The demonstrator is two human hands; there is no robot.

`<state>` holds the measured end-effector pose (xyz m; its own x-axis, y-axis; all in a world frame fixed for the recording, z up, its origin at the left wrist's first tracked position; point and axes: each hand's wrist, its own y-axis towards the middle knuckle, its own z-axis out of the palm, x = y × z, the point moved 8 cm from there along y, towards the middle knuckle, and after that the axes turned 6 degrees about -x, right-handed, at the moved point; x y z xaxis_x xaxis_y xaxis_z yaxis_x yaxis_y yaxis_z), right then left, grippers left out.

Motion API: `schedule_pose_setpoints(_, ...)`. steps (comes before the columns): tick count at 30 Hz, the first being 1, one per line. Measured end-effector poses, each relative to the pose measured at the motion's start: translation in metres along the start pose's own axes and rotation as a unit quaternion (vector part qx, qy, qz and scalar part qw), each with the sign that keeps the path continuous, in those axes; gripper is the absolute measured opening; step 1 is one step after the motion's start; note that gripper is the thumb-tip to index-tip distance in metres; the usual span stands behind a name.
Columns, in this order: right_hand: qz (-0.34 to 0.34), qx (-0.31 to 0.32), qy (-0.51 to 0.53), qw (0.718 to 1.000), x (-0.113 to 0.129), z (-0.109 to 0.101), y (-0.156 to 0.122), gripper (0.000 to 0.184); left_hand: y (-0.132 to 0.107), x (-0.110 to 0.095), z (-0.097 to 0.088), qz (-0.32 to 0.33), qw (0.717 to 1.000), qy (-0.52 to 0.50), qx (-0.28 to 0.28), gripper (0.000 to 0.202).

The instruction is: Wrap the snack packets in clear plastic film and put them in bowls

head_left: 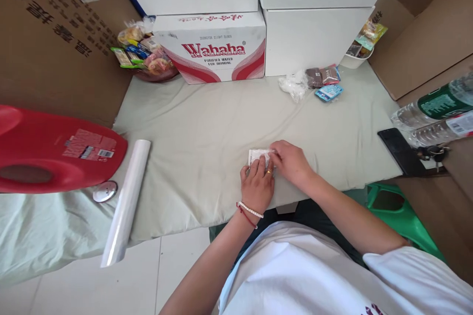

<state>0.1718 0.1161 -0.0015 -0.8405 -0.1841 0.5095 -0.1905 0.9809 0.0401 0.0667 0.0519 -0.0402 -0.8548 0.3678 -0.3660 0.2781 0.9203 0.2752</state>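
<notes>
While left fingers [253,167] spread over a white packet [257,153], long axis sideways, right fingers [277,149] pinching its right end

Under the left hand [256,184] and the right hand [291,162], a cloth-covered table [199,157], pale green and creased. Beyond both, large white boxes [314,39], close together, with a red-and-white Wahaha carton [221,66] lower down, ahead and slightly left. Far left of the hands, brown cardboard [37,69] with dark printing; far right, a second stretch of cardboard [424,44], plainer, with a darker patch. Nearer than the left hand and lower, pale floor tiles [181,256] with thin joints. Right of the right hand, also lower, a green stool [408,219] beside a brown surface [424,199]. Bright, even light throughout.
</notes>
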Motion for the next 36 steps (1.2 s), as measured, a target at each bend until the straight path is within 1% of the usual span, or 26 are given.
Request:
schedule_pose_setpoints(2, -0.018, 0.057, -0.043, 0.997, 0.019, 0.022, 0.008, 0.022, -0.003, 0.005, -0.003, 0.01, 0.999, -0.031, -0.007, 0.036)
schedule_pose_setpoints(4, -0.053, 0.092, -0.064, 0.992, 0.034, 0.039, 0.009, 0.026, -0.01, 0.015, -0.01, 0.03, 0.996, -0.078, -0.019, 0.039)
schedule_pose_setpoints(6, -0.103, 0.082, -0.057, 0.99, 0.043, 0.046, 0.004, 0.028, -0.023, 0.027, -0.022, 0.061, 0.989, -0.134, -0.032, 0.053)
schedule_pose_setpoints(8, -0.153, 0.058, -0.04, 0.986, 0.045, 0.048, -0.006, 0.033, -0.04, 0.044, -0.035, 0.062, 0.982, -0.172, -0.05, 0.055)
schedule_pose_setpoints(9, -0.171, 0.051, -0.035, 0.983, 0.044, 0.049, -0.011, 0.04, -0.048, 0.053, -0.041, 0.057, 0.98, -0.183, -0.054, 0.055)
schedule_pose_setpoints(11, -0.193, 0.049, -0.036, 0.979, 0.038, 0.053, -0.018, 0.052, -0.062, 0.069, -0.053, 0.036, 0.978, -0.194, -0.067, 0.05)
schedule_pose_setpoints(12, -0.195, 0.05, -0.04, 0.979, 0.034, 0.055, -0.018, 0.051, -0.068, 0.075, -0.058, 0.023, 0.977, -0.197, -0.074, 0.047)
schedule_pose_setpoints(14, -0.182, 0.054, -0.045, 0.981, 0.026, 0.057, -0.014, 0.041, -0.074, 0.084, -0.067, -0.015, 0.974, -0.207, -0.088, 0.038)
schedule_pose_setpoints(16, -0.158, 0.053, -0.022, 0.986, 0.02, 0.054, -0.006, 0.041, -0.073, 0.09, -0.071, -0.077, 0.965, -0.233, -0.092, 0.031)
schedule_pose_setpoints(17, -0.144, 0.044, 0.008, 0.989, 0.019, 0.048, -0.002, 0.041, -0.072, 0.093, -0.071, -0.121, 0.956, -0.252, -0.093, 0.028)
schedule_pose_setpoints(18, -0.128, 0.026, 0.053, 0.99, 0.017, 0.04, 0.002, 0.039, -0.069, 0.095, -0.07, -0.172, 0.941, -0.276, -0.093, 0.025)
schedule_pose_setpoints(19, -0.106, 0.001, 0.114, 0.988, 0.014, 0.029, 0.005, 0.036, -0.067, 0.097, -0.068, -0.225, 0.92, -0.307, -0.094, 0.024)
schedule_pose_setpoints(20, -0.074, -0.024, 0.189, 0.979, 0.01, 0.019, 0.008, 0.031, -0.064, 0.097, -0.065, -0.275, 0.892, -0.346, -0.095, 0.026)
schedule_pose_setpoints(21, -0.03, -0.04, 0.275, 0.96, 0.003, 0.01, 0.01, 0.026, -0.06, 0.095, -0.06, -0.32, 0.856, -0.393, -0.096, 0.03)
schedule_pose_setpoints(22, 0.023, -0.041, 0.364, 0.93, -0.005, 0.006, 0.011, 0.021, -0.054, 0.092, -0.054, -0.355, 0.815, -0.449, -0.094, 0.036)
schedule_pose_setpoints(23, 0.079, -0.026, 0.447, 0.891, -0.011, 0.007, 0.011, 0.021, -0.048, 0.086, -0.047, -0.382, 0.768, -0.506, -0.089, 0.044)
schedule_pose_setpoints(25, 0.173, 0.033, 0.564, 0.807, -0.016, 0.016, 0.008, 0.031, -0.032, 0.072, -0.03, -0.416, 0.675, -0.607, -0.058, 0.061)
schedule_pose_setpoints(26, 0.202, 0.059, 0.595, 0.775, -0.016, 0.021, 0.005, 0.038, -0.023, 0.064, -0.022, -0.422, 0.638, -0.643, -0.036, 0.066)
schedule_pose_setpoints(27, 0.22, 0.076, 0.61, 0.758, -0.015, 0.026, 0.001, 0.044, -0.015, 0.056, -0.014, -0.423, 0.614, -0.666, -0.013, 0.068)
schedule_pose_setpoints(28, 0.23, 0.078, 0.61, 0.754, -0.016, 0.028, -0.004, 0.047, -0.008, 0.049, -0.006, -0.421, 0.605, -0.676, 0.003, 0.067)
schedule_pose_setpoints(29, 0.232, 0.067, 0.6, 0.762, -0.018, 0.03, -0.01, 0.048, -0.002, 0.043, 0.0, -0.418, 0.608, -0.675, 0.011, 0.064)
schedule_pose_setpoints(30, 0.227, 0.048, 0.581, 0.78, -0.021, 0.029, -0.016, 0.048, 0.003, 0.039, 0.006, -0.417, 0.618, -0.666, 0.012, 0.06)
schedule_pose_setpoints(32, 0.191, 0.007, 0.516, 0.835, -0.026, 0.025, -0.029, 0.048, 0.01, 0.031, 0.017, -0.416, 0.645, -0.641, 0.014, 0.054)
schedule_pose_setpoints(34, 0.14, -0.01, 0.436, 0.889, -0.031, 0.02, -0.039, 0.047, 0.014, 0.02, 0.027, -0.403, 0.668, -0.624, 0.039, 0.052)
schedule_pose_setpoints(36, 0.107, -0.015, 0.369, 0.923, -0.045, 0.011, -0.042, 0.044, 0.016, 0.01, 0.032, -0.373, 0.7, -0.603, 0.082, 0.05)
